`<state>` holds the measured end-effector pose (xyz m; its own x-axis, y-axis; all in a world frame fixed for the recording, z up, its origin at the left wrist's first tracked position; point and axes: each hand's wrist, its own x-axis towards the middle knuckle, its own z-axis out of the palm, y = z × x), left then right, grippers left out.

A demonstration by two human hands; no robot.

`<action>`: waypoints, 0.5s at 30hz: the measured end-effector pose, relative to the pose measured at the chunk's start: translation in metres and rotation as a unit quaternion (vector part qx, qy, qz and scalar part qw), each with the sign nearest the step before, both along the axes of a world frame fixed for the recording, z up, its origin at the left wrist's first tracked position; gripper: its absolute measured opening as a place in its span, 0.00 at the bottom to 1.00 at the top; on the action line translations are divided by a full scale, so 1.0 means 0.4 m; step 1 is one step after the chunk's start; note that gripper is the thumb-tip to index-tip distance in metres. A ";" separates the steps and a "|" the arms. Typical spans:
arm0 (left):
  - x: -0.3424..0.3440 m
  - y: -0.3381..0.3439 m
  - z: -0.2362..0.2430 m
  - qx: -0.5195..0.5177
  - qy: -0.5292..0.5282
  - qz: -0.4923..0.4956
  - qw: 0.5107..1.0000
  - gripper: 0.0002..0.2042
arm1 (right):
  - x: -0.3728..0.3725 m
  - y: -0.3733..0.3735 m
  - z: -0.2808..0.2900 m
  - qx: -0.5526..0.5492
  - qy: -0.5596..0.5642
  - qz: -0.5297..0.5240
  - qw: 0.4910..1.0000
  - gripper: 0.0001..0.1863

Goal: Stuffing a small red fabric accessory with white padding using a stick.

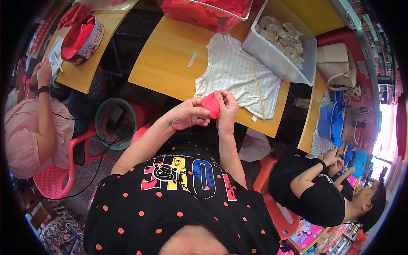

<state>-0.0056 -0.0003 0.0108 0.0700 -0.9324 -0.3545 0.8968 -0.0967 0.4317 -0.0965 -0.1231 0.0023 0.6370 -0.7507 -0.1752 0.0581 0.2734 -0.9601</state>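
A small red soft piece (211, 106), like folded cloth or thin film, is held in front of my chest at the table's near edge. My left hand (190, 114) pinches its left side, thumb against the curled fingers. On the other side my right hand (227, 106) grips it near the top between thumb and fingers. Just beyond my hands a white striped garment (229, 63) lies spread on the wooden table (165, 55). A thin wooden stick (257, 89) rests on the garment's right part.
At the far edge stands a clear box (244, 18) of red pieces. Right of it, a translucent bin (272, 68) holds beige bundles. Co-workers sit at left and right; a round tin (90, 49) and a blue container (326, 121) stand by them. A green basket (101, 138) is low at left.
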 end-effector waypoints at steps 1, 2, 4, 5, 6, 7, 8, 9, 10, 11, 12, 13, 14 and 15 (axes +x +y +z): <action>0.004 -0.001 0.004 -0.001 0.034 0.018 0.999 0.13 | 0.004 -0.003 -0.002 -0.019 0.008 0.013 1.000 0.09; 0.009 -0.002 0.007 0.000 0.034 0.016 0.999 0.13 | 0.005 -0.005 -0.002 -0.039 0.017 0.026 0.999 0.10; 0.018 -0.002 0.015 -0.010 0.060 0.062 0.996 0.13 | 0.005 -0.007 0.026 0.088 -0.017 0.026 0.996 0.11; 0.023 -0.002 0.023 -0.015 0.037 0.073 0.997 0.14 | 0.005 -0.009 0.039 0.212 -0.050 0.027 0.976 0.13; 0.026 -0.001 0.034 -0.015 0.036 0.073 0.997 0.14 | -0.002 -0.013 0.034 0.212 -0.051 0.028 0.976 0.13; 0.026 -0.002 0.047 -0.003 -0.007 0.096 0.995 0.14 | -0.015 -0.018 0.024 0.236 -0.047 0.074 0.968 0.14; 0.026 -0.003 0.053 0.008 -0.049 0.119 0.992 0.14 | -0.026 -0.020 0.010 0.259 -0.043 0.120 0.957 0.15; 0.028 -0.003 0.048 0.008 -0.050 0.118 0.992 0.14 | -0.034 -0.020 -0.006 0.245 -0.043 0.133 0.959 0.11; 0.029 0.001 0.036 0.019 -0.093 0.102 0.990 0.13 | -0.033 -0.016 -0.004 0.246 -0.043 0.132 0.959 0.11; 0.029 0.005 0.023 0.031 -0.137 0.085 0.986 0.12 | -0.028 -0.011 0.000 0.220 -0.048 0.116 0.967 0.10; 0.026 0.008 0.009 0.032 -0.137 0.083 0.987 0.12 | -0.025 -0.007 0.003 0.194 -0.053 0.100 0.974 0.08; 0.027 0.006 0.004 0.020 -0.164 0.067 0.984 0.11 | -0.023 -0.007 0.006 0.195 -0.053 0.098 0.975 0.08; 0.028 0.005 0.001 0.008 -0.191 0.050 0.980 0.11 | -0.020 -0.007 0.008 0.198 -0.075 0.094 0.973 0.07; 0.024 0.005 0.000 0.008 -0.192 0.048 0.980 0.11 | -0.018 -0.007 0.009 0.202 -0.096 0.090 0.971 0.06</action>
<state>0.0038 0.0015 0.0108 0.2888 -0.9095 -0.2991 0.6744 -0.0285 0.7378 -0.1037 -0.1259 0.0059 0.8011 -0.5200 -0.2962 0.1429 0.6468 -0.7491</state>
